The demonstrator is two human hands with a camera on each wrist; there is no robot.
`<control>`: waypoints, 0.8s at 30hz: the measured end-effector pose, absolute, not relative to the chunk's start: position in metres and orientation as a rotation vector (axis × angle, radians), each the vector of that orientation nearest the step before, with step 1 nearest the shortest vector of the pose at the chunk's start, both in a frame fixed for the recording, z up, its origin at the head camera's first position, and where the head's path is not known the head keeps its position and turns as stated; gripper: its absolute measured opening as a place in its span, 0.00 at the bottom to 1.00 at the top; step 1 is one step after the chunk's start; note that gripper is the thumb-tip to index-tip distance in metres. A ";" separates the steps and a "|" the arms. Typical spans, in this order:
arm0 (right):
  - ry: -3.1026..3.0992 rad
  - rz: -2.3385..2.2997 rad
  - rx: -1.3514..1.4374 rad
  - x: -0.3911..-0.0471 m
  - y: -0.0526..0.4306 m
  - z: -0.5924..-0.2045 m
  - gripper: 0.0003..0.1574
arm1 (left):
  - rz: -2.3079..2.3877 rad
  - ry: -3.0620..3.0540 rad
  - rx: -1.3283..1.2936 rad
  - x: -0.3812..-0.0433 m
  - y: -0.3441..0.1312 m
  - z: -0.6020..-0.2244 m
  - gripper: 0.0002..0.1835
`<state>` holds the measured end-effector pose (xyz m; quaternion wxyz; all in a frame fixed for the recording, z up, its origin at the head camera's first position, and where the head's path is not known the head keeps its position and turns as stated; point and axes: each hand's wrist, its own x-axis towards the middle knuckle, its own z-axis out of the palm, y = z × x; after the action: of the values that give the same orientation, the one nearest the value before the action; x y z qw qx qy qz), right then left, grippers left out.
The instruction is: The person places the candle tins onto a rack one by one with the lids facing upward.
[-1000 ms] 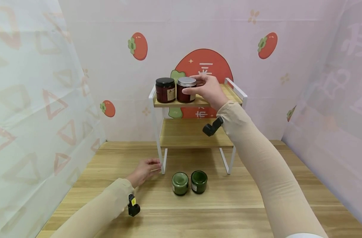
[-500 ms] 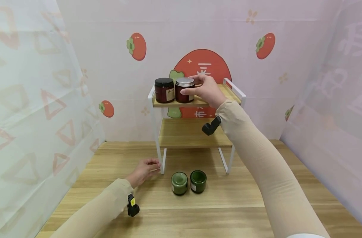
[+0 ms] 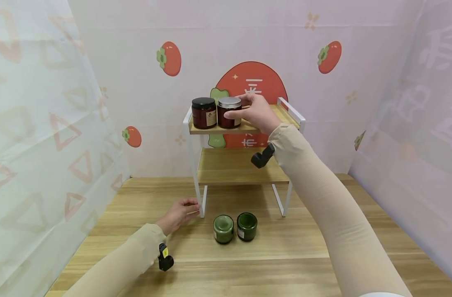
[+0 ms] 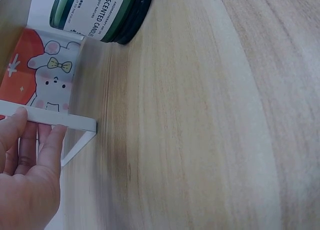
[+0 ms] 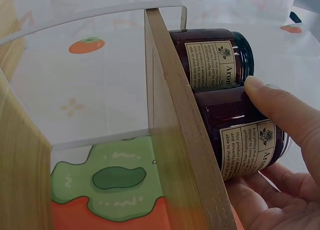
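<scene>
On the top shelf of a two-tier rack [image 3: 244,183], a dark red candle jar with a silver lid [image 3: 226,120] stands upright. My right hand [image 3: 257,113] holds this jar from its right side, thumb in front and fingers behind. Close on its left is a similar jar with a black lid [image 3: 204,115]. Both labels show in the right wrist view, where my right thumb [image 5: 280,103] lies on the silver-lidded jar. Low down, my left hand [image 3: 177,214] grips the rack's white front left leg [image 4: 50,116] between thumb and fingers.
Two green glass candle jars, one lighter [image 3: 224,229] and one darker [image 3: 247,227], stand on the wooden table [image 3: 226,272] before the rack. One label reads "scented candle" in the left wrist view. Printed cloth walls [image 3: 137,82] enclose the back and sides.
The whole scene shifts slightly left in the head view. Both hands keep their places on the jar and the rack leg.
</scene>
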<state>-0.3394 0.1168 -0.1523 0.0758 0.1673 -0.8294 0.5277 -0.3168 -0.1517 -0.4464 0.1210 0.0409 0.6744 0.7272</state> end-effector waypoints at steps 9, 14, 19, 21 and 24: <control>-2.536 1.516 0.474 -0.340 0.115 -0.150 0.42 | 2.116 1.977 0.130 -0.317 -0.153 -0.447 0.05; -2.578 1.425 0.492 -0.340 0.115 -0.147 0.46 | 2.114 1.976 0.133 -0.318 -0.154 -0.447 0.05; -2.558 1.443 0.503 -0.338 0.120 -0.147 0.50 | 2.112 1.986 0.143 -0.318 -0.154 -0.447 0.05; -2.527 1.476 0.513 -0.337 0.122 -0.147 0.50 | 2.117 1.985 0.141 -0.318 -0.154 -0.448 0.05; -2.469 1.513 0.542 -0.335 0.125 -0.148 0.48 | 2.124 1.985 0.134 -0.319 -0.153 -0.449 0.06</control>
<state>-0.3345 0.1248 -0.1481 0.0975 0.1830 -0.8340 0.5113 -0.3187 -0.1530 -0.4487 0.1153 0.0457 0.6774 0.7250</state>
